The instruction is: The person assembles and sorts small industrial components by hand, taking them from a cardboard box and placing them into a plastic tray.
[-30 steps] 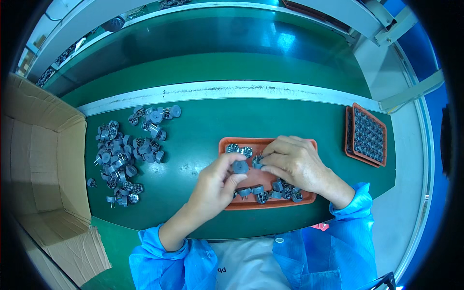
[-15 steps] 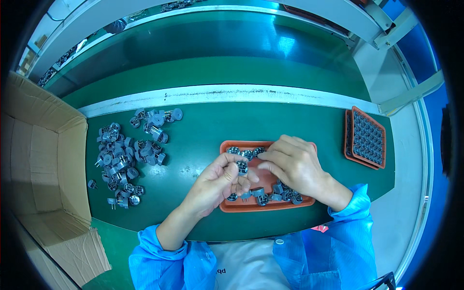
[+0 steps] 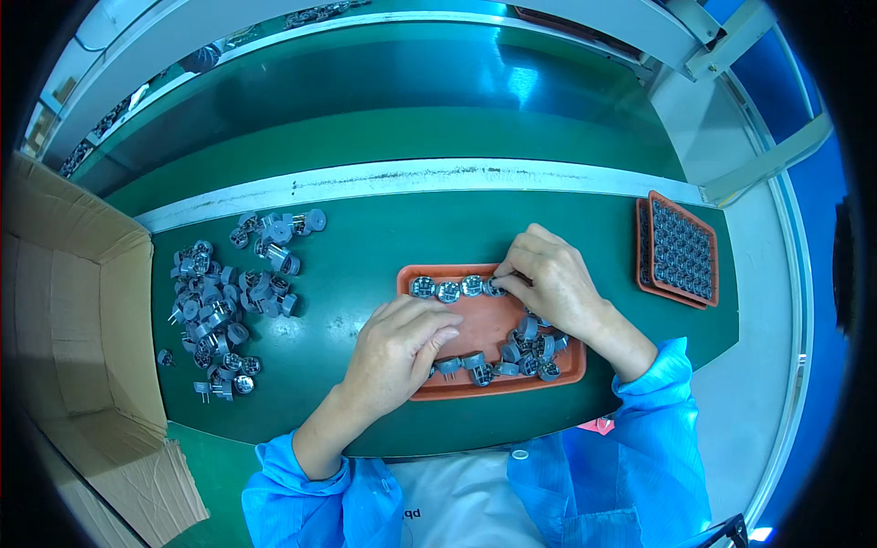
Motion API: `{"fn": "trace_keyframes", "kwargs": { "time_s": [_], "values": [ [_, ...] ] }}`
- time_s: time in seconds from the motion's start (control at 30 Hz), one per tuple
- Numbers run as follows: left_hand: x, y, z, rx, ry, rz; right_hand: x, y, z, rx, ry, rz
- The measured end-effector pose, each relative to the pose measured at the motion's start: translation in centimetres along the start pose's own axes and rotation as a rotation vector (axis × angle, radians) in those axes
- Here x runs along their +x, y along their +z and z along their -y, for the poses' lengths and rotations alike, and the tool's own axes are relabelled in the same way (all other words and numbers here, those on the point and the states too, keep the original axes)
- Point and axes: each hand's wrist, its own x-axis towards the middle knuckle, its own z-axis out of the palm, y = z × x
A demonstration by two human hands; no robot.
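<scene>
My right hand (image 3: 546,279) reaches over the far right of a shallow orange-brown tray (image 3: 484,393). Thumb and fingertips pinch a small round electronic component (image 3: 494,288) at the end of the far row, largely covered by the fingers. Along that row stand several like components (image 3: 448,292), their dark inner sides facing up. My left hand (image 3: 393,352) hovers over the tray's left edge, back upward, with index finger and thumb close together; whatever they hold is hidden. Loose grey components (image 3: 528,352) with metal pins lie along the tray's near side and right corner.
A loose pile of grey components (image 3: 215,310) spreads over the green tabletop (image 3: 356,247) on the left. Beyond it stands an open cardboard box (image 3: 82,320). Two stacked trays filled with components (image 3: 681,251) sit at the right. A white rail (image 3: 411,173) crosses behind.
My left hand has turned palm down and moved left; the component it held is no longer visible there. My right hand has shifted slightly up and now pinches at the far row.
</scene>
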Motion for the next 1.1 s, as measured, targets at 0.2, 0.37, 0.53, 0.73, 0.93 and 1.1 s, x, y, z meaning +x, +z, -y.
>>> {"fn": "trace_keyframes", "kwargs": {
  "time_s": [0.2, 0.37, 0.53, 0.73, 0.93, 1.1],
  "values": [
    [0.1, 0.6, -0.4, 0.212, 0.045, 0.057, 0.0, -1.0, 0.3, -0.050, 0.027, 0.015],
    [0.2, 0.3, -0.7, 0.167, 0.055, 0.097, -3.0, -5.8, -0.6, 0.118, 0.179, 0.261],
    [2.5, 2.9, -2.5, -0.053, 0.080, 0.210, -5.1, -5.3, -0.9, 0.146, 0.090, 0.324],
    [3.9, 6.6, -4.2, -0.016, 0.020, 0.276, -6.0, -3.9, -0.1, 0.317, 0.171, 0.250],
    [3.9, 7.1, -2.6, 0.043, 0.075, 0.252, -6.8, -3.2, -2.3, 0.458, 0.167, 0.214],
    [3.9, 7.0, -2.9, 0.010, 0.127, 0.239, -6.5, -3.6, -3.7, 0.304, 0.178, 0.108]
  ]
}}
